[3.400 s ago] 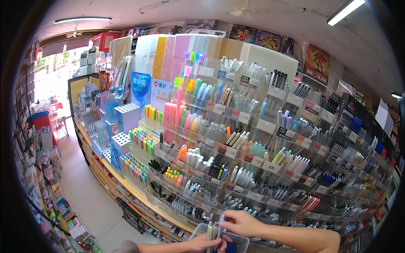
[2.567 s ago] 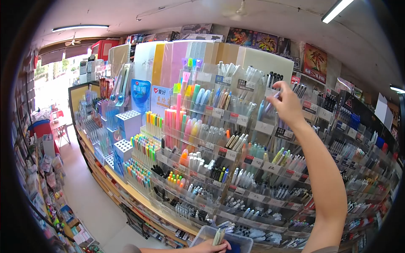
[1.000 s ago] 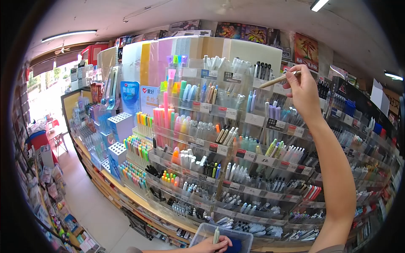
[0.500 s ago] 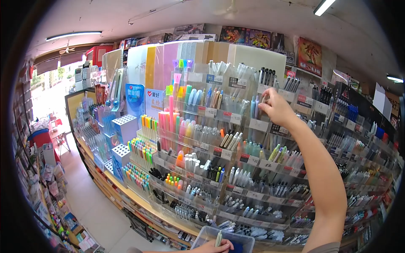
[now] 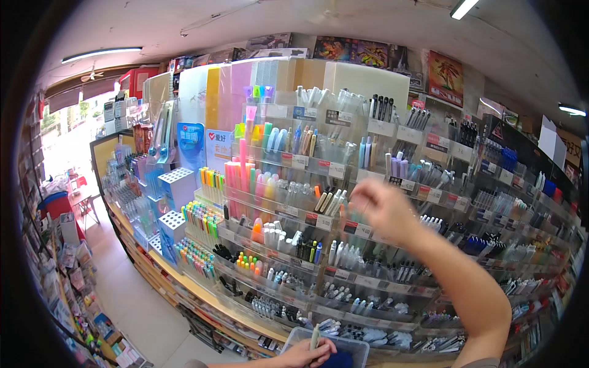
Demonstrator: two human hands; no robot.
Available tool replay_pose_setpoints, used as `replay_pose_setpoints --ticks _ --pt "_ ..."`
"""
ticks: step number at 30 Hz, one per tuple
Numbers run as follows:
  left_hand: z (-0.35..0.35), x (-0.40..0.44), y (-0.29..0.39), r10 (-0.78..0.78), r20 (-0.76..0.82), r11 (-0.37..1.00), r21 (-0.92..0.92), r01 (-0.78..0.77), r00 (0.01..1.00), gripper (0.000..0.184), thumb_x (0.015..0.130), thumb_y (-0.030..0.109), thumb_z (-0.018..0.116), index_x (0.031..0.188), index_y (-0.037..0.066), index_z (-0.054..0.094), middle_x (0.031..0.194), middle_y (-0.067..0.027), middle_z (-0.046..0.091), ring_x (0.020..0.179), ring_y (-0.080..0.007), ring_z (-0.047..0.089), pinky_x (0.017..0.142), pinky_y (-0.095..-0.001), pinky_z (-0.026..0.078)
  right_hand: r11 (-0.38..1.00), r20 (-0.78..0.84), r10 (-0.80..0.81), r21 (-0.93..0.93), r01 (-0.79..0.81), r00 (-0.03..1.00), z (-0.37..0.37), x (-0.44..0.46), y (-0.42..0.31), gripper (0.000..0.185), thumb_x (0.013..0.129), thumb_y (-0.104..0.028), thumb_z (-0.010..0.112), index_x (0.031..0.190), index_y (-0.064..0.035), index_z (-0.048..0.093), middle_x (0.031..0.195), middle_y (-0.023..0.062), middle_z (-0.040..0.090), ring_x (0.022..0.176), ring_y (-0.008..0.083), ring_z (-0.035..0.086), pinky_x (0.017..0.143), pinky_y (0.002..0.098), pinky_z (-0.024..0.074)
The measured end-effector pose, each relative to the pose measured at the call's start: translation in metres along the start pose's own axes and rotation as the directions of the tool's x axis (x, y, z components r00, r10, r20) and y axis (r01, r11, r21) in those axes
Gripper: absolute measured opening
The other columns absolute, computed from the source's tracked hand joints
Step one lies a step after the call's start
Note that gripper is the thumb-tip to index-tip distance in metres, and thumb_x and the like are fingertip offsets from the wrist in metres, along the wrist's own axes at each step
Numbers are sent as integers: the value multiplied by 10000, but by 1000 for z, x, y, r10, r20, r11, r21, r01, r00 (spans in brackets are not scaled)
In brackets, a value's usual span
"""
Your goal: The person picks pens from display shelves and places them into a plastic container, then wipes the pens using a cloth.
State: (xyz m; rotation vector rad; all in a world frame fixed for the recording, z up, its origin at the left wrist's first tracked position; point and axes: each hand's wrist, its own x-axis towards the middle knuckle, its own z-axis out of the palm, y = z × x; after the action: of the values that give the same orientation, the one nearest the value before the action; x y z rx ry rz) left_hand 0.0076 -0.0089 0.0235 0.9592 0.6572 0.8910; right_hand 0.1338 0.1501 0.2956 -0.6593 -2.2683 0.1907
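1. The right hand [image 5: 385, 208] hangs, blurred, in front of the middle tiers of a clear pen rack [image 5: 367, 282]. Its fingers curl downward; I cannot tell how far they are parted or whether they have hold of anything. Hand and forearm hide the pens directly behind them, and the upper arm is cut off at the lower edge.
2. The left hand [image 5: 314, 354] is low and near, its fingers closed around an upright pale pen [image 5: 315, 337]. Only the pen's upper part shows; the fingers cover the rest, and I cannot tell whether another pen is behind it.
3. Just beyond and to the right of that hand is a clear plastic bin [image 5: 363, 347], cut off by the bottom edge. Something dark blue [image 5: 341, 359] lies inside, too hidden to identify.
4. Above the right hand, on a farther tier, stand light blue pens [image 5: 367, 153], with lavender pens [image 5: 397, 167] to their right. Most price labels [image 5: 362, 230] are too small to read.
5. On the left of the rack, bright highlighters [image 5: 242, 164] stand in their tiers. The wooden edge of the surface [image 5: 208, 295] runs below them.
6. Far left, daylight washes out the doorway [image 5: 69, 138]. The near-left shelves [image 5: 80, 282] fade into the dark round border of the view, as does the rack's right end.
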Motion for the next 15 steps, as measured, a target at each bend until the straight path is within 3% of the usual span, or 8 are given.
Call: replay_pose_setpoints --ticks 1,2,3,5,7,8,11,15 --pt "-11 6 -7 -17 100 996 -90 26 995 221 927 249 415 951 37 475 631 -5 399 527 -81 374 479 -190 290 998 218 48 38 -58 975 15 -20 -9 273 795 -270 595 893 -20 547 820 139 584 738 255 569 667 354 445" --pt "-10 6 -3 6 95 995 -96 3 995 221 926 250 417 953 38 474 629 -4 393 519 -80 365 469 -189 282 997 332 28 64 -52 943 31 -42 -17 310 791 -299 599 901 -14 549 856 149 577 775 266 566 695 363 442" --pt "-9 6 5 29 89 995 -103 -19 996 222 926 251 418 955 39 473 627 -2 387 512 -78 355 460 -187 274 991 514 1 117 -71 858 50 -62 -16 313 794 -294 590 920 -11 549 849 161 575 782 278 568 700 379 443" --pt "-6 6 15 81 123 993 -99 -69 989 218 926 253 423 950 44 481 638 -6 407 508 -76 353 447 -190 259 975 708 -75 199 -97 702 75 -99 -21 283 796 -256 586 917 -7 526 835 167 574 777 275 573 677 370 448" --pt "-6 7 16 116 124 993 -32 -113 985 218 925 255 427 945 47 486 644 -9 418 507 -75 351 441 -190 248 855 783 91 255 -451 616 76 -111 -42 229 795 -196 579 890 -5 495 795 168 575 757 267 575 646 352 447" --pt "-5 6 17 109 141 991 57 -118 984 219 924 256 433 959 48 492 643 -11 426 504 -74 347 434 -190 232 852 738 42 326 -410 674 80 -115 -41 200 796 -158 577 869 -5 470 731 148 569 666 247 552 595 334 434" --pt "2 0 23 70 115 995 62 -77 991 224 922 253 435 979 44 492 631 -9 419 496 -73 341 432 -189 229 827 707 -19 408 -386 707 84 -116 -41 194 798 -148 578 874 -5 472 684 137 551 590 225 507 558 337 420" --pt "-2 -3 27 101 223 995 -26 -98 970 240 921 250 436 1015 35 486 627 -10 416 491 -74 342 431 -197 237 893 861 -50 265 -364 506 84 -105 -38 222 855 -217 527 922 -7 508 738 77 570 678 143 569 573 262 454"
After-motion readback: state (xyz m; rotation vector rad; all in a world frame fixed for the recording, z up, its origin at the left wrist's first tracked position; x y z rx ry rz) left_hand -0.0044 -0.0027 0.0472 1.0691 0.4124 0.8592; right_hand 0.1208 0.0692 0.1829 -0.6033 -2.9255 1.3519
